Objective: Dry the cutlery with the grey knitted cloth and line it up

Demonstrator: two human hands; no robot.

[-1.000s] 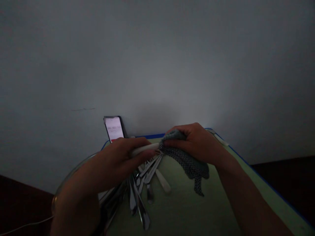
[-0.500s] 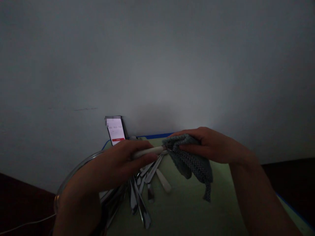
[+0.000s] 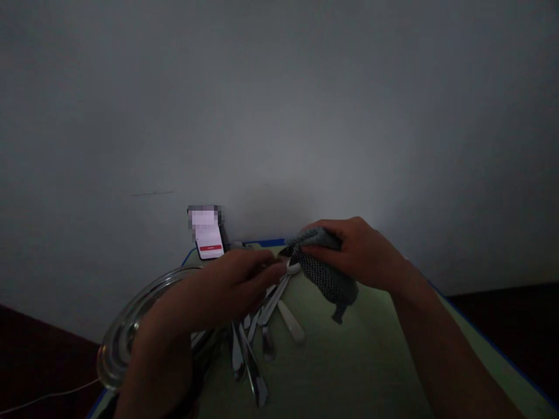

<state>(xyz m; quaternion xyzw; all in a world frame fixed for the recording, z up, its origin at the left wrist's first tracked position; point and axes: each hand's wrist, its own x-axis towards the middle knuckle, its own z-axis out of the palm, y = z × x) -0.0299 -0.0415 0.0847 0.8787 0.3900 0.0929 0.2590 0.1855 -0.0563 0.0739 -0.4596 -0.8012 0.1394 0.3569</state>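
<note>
As dim light falls across a pale grey wall (image 3: pixel 279 128), a person's two bare hands meet over a light green bench with a blue edge (image 3: pixel 358 361). The left hand (image 3: pixel 247 279) has its fingers closed around a slim metal utensil (image 3: pixel 285 254), most of it hidden in the grip; whether it is a fork, a spoon or something else cannot be told. The right hand (image 3: pixel 351 250) pinches a grey-blue checked fabric cloth (image 3: pixel 332 279), thumb and fingers folded together, a loose corner hanging down toward the bench.

The utensil lies between the hands, above the bench, its long axis running roughly crosswise from the left fingers to the cloth at right. The left hand is nearer, holding it directly; the right appears to meet its exposed end only through the fabric.

Below the left hand, a fanned heap of shiny silver metal cutlery (image 3: pixel 253 369) spreads across the bench, with a smooth cream-white handle (image 3: pixel 292 323) jutting out on its right. A round, glossy silver dish (image 3: pixel 111 355) sits beside the left forearm, and a lit black smartphone (image 3: pixel 210 243) leans near the wall.
</note>
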